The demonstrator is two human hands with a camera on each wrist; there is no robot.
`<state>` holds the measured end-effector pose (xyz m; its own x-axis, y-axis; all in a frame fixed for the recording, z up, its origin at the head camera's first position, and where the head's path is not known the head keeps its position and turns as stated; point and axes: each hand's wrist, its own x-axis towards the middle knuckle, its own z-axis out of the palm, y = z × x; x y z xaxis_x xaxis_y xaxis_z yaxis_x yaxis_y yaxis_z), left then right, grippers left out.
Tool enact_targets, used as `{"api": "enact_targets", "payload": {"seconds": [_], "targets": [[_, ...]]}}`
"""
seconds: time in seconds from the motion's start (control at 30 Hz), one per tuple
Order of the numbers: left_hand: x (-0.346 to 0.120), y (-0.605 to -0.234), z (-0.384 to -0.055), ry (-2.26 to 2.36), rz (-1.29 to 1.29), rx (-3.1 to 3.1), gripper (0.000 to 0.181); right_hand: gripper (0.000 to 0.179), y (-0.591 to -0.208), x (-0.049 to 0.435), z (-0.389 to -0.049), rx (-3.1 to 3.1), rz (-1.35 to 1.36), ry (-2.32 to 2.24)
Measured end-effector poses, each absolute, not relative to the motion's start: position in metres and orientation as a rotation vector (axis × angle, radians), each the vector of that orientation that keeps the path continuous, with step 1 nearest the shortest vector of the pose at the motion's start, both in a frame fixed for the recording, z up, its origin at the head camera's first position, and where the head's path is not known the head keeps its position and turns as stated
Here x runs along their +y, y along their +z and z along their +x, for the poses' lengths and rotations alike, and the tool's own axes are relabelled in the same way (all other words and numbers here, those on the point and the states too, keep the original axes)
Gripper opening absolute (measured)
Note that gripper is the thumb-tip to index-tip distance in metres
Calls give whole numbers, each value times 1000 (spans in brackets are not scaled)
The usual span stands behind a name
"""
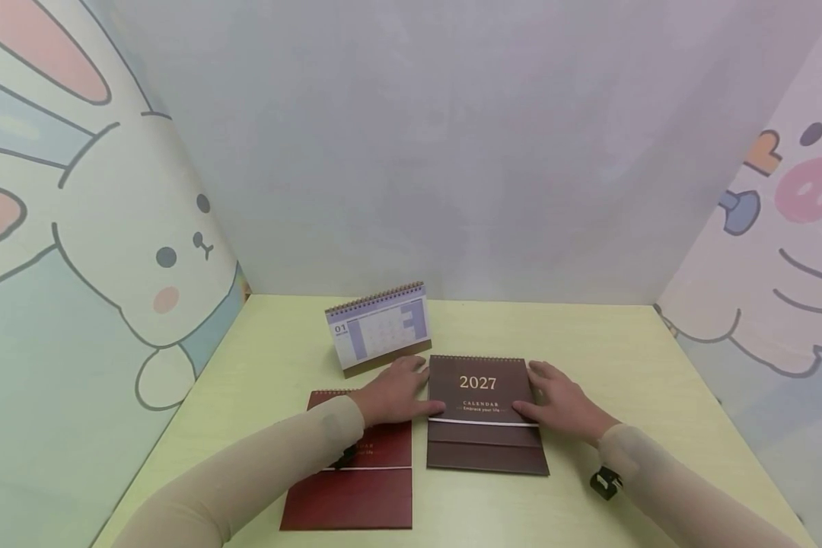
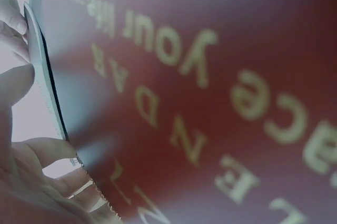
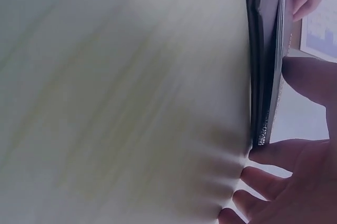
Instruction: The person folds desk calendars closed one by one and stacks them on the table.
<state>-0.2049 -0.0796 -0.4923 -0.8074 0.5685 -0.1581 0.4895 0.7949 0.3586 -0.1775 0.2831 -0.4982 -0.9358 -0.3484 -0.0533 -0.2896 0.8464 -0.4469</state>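
Observation:
A brown 2027 desk calendar lies low on the table, its spiral edge away from me and its base folds showing below the cover. My left hand is at its left side, thumb on the cover and fingers spread along the edge. At the right side, my right hand rests its thumb on the cover; its other fingers reach past the spiral corner, outstretched in the right wrist view. Under my left forearm lies a red calendar, partly hidden; its gold-lettered cover fills most of the left wrist view.
Behind my left hand stands a white and purple desk calendar, tilted back and opened to a page marked 01. The pale yellow table meets a plain back wall, with cartoon-printed walls on both sides.

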Motion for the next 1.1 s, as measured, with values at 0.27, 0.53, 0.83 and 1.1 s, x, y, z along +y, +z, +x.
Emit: {"api": "enact_targets", "payload": {"seconds": [0.27, 0.53, 0.83, 1.1], "targets": [[-88, -544, -232, 543, 935, 2758, 86, 86, -500, 283, -179, 2884, -512, -770], [-85, -517, -224, 675, 985, 2719, 72, 84, -502, 284, -181, 2853, -487, -912], [-81, -498, -211, 724, 945, 2727, 73, 83, -503, 283, -184, 2890, -497, -970], [-80, -499, -210, 762, 876, 2709, 77, 81, -500, 278, -180, 2790, -442, -1056]]}}
